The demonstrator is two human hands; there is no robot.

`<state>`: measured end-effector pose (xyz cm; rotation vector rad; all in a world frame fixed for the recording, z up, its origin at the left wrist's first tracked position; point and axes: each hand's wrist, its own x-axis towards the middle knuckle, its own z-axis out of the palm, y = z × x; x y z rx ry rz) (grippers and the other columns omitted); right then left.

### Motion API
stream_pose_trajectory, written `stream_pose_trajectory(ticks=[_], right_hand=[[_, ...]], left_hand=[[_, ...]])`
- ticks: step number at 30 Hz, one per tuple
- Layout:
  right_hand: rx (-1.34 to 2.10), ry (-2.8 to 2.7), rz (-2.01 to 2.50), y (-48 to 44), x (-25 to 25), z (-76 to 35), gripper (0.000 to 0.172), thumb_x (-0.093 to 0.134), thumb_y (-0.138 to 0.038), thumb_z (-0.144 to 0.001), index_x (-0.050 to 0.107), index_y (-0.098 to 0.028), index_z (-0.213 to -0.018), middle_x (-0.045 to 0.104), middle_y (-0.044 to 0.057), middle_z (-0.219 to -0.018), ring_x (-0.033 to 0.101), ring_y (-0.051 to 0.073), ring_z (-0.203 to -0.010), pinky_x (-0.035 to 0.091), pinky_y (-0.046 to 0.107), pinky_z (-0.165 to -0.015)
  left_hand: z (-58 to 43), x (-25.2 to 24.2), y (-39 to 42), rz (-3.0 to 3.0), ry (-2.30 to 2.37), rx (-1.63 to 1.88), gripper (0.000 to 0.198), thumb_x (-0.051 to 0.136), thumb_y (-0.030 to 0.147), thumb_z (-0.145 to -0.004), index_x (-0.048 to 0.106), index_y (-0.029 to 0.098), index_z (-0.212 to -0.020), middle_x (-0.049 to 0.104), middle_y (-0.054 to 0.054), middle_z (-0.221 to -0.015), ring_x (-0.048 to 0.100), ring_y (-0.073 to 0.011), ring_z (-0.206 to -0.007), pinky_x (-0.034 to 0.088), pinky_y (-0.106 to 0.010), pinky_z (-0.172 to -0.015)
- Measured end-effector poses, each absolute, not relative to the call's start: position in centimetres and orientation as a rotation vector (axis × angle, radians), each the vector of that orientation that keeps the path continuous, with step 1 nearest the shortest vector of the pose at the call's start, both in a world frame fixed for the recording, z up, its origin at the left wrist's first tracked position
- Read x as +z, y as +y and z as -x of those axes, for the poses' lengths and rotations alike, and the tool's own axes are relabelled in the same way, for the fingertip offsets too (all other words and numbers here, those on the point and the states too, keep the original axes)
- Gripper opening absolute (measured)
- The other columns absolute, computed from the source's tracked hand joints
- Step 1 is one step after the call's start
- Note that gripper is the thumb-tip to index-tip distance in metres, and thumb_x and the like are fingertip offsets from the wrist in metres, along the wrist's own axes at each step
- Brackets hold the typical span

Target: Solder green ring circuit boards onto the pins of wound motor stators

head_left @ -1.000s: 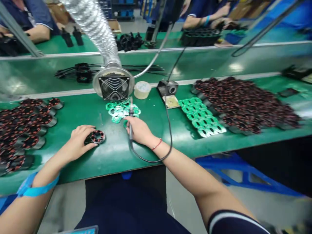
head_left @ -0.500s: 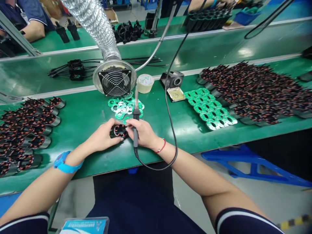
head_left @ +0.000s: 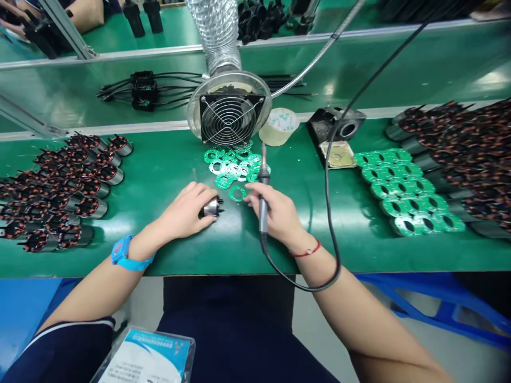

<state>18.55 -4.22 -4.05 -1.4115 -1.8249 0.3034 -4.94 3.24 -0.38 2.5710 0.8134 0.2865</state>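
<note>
My left hand [head_left: 189,210] is wrapped over a motor stator [head_left: 211,206], which lies tipped on its side with its pins pointing right; the palm hides part of it. In my right hand [head_left: 281,215] is a soldering iron [head_left: 263,213], its tip upward and its cord looping down over the wrist. The thumb and forefinger of that hand are by the right edge of a green ring-shaped circuit board [head_left: 237,193]; whether they touch it I cannot tell. Behind it is a loose pile of similar ring boards [head_left: 227,167].
A fume fan [head_left: 229,119] on a foil duct stands behind the pile, beside a tape roll [head_left: 279,127] and an iron stand [head_left: 337,130]. Stators [head_left: 75,186] fill the left, more stators [head_left: 475,165] the right. A panel of joined boards [head_left: 411,191] lies between.
My hands have moved apart. The stator, upright between both hands before, is now tipped over in my left hand alone. My right hand has come to the ring board. The view has shifted.
</note>
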Motion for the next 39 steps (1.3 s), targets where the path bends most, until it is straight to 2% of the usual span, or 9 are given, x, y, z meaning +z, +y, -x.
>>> stream_pose_trajectory(ticks=[4, 8, 12, 15, 29, 39], right_hand=[[0.25, -1.717, 1.56, -4.8, -3.1, -19.2, 0.033, 0.051, -0.039, -0.097, 0.06, -0.026, -0.126, 0.075, 0.003, -0.087, 0.07, 0.019, -0.07, 0.056, 0.035, -0.072], [0.206, -1.492, 1.531, -6.1, -3.1, -19.1, 0.029, 0.057, -0.042, -0.093, 0.065, -0.026, -0.116, 0.074, 0.007, -0.099, 0.07, 0.02, -0.072, 0.058, 0.037, -0.07], [0.439, -1.248, 1.497, -7.4, -4.2, -19.3, 0.022, 0.06, -0.041, -0.091, 0.066, -0.024, -0.104, 0.069, 0.0, -0.075, 0.064, 0.015, -0.053, 0.054, 0.03, -0.053], [0.545, -1.213, 1.469, -7.7, -4.6, -19.4, 0.023, 0.059, -0.043, -0.092, 0.068, -0.022, -0.093, 0.064, -0.002, -0.062, 0.06, 0.013, -0.048, 0.051, 0.026, -0.047], [0.633, -1.22, 1.486, -7.5, -4.5, -19.4, 0.025, 0.06, -0.045, -0.091, 0.069, -0.022, -0.094, 0.064, -0.002, -0.064, 0.059, 0.012, -0.05, 0.051, 0.025, -0.049], [0.687, -1.204, 1.479, -7.4, -4.4, -19.2, 0.025, 0.06, -0.045, -0.092, 0.069, -0.022, -0.096, 0.066, -0.002, -0.065, 0.061, 0.012, -0.05, 0.053, 0.024, -0.049]], left_hand=[[4.4, -1.7, 3.0, -2.547, 0.74, 0.321, 0.05, 0.063, 0.028, -0.088, 0.05, 0.017, -0.135, 0.058, -0.013, -0.126, 0.053, -0.0276, -0.113, 0.046, -0.045, -0.1], [3.9, -3.0, 3.0, -2.422, 0.766, 0.477, 0.05, 0.065, 0.03, -0.088, 0.049, 0.017, -0.133, 0.06, -0.013, -0.126, 0.054, -0.0267, -0.117, 0.047, -0.046, -0.102], [3.8, -3.7, 3.8, -2.395, 0.791, 0.602, 0.05, 0.066, 0.027, -0.088, 0.048, 0.018, -0.134, 0.058, -0.013, -0.128, 0.053, -0.0263, -0.121, 0.045, -0.047, -0.105], [3.7, -3.9, 4.2, -2.421, 0.766, 0.59, 0.05, 0.065, 0.024, -0.088, 0.047, 0.02, -0.135, 0.057, -0.013, -0.129, 0.052, -0.0268, -0.123, 0.044, -0.048, -0.106], [3.2, -4.1, 4.2, -2.563, 0.711, 0.645, 0.045, 0.055, 0.019, -0.093, 0.046, 0.022, -0.137, 0.053, -0.013, -0.133, 0.051, -0.0258, -0.122, 0.044, -0.048, -0.104], [3.2, -4.4, 4.3, -2.65, 0.702, 0.66, 0.049, 0.051, 0.008, -0.09, 0.046, 0.023, -0.136, 0.052, -0.012, -0.134, 0.049, -0.0261, -0.123, 0.045, -0.049, -0.103]])
